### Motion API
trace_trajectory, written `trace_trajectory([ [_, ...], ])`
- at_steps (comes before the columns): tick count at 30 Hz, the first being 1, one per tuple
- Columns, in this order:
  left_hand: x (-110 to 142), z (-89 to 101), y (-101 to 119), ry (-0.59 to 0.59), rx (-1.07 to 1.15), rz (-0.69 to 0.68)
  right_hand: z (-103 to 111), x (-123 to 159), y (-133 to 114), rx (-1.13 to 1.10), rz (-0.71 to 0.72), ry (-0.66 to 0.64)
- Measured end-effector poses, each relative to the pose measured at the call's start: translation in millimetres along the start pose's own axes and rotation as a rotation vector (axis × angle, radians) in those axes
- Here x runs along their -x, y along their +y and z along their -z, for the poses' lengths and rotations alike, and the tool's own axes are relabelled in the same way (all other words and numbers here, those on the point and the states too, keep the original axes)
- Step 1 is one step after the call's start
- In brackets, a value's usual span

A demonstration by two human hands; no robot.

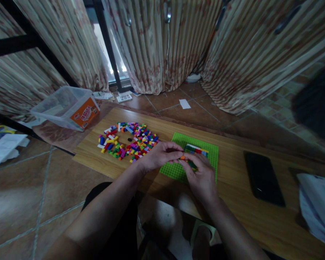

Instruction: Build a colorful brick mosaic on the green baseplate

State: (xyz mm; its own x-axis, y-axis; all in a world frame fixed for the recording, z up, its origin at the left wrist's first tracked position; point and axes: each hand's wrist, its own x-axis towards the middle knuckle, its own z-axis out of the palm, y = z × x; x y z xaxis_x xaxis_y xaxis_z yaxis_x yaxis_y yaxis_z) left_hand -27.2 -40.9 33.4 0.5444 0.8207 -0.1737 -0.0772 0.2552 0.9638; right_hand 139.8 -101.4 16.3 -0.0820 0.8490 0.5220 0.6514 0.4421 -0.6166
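Over the green baseplate (213, 155), my two hands meet fingertip to fingertip. A small orange toy brick (182, 157) shows between them. My left hand (161, 156) is closed, its thumb and fingers pinching the brick from the left. From the other side my right hand (202, 171) pinches it too, closed, with its fingers curled. Behind the right fingers, rows of coloured bricks (197, 148) stand on the baseplate, in white, red, yellow and blue. The right hand hides part of these rows.
Left of the baseplate, a ring-shaped spread of loose toy bricks (144, 139) covers the wooden table (227, 173). A clear plastic box (56, 108) with an orange label stands beyond the table's left end. To the right lie a black phone (262, 178) and a white plastic bag (318, 202).
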Motion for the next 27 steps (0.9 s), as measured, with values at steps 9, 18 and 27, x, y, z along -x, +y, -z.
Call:
trace_trajectory([
  [9, 0, -5.9, -4, -0.034, 0.196, -0.042, 7, -1, -1, -0.183, -0.078, -0.031],
  [18, -1, 1.1, -1, -0.021, 0.129, 0.049, 9, -2, 5, -0.337, -0.223, 0.044],
  [27, 28, 27.4, 14, -0.478, -0.269, 0.281, 11, -2, 13, -0.044, -0.106, -0.085],
])
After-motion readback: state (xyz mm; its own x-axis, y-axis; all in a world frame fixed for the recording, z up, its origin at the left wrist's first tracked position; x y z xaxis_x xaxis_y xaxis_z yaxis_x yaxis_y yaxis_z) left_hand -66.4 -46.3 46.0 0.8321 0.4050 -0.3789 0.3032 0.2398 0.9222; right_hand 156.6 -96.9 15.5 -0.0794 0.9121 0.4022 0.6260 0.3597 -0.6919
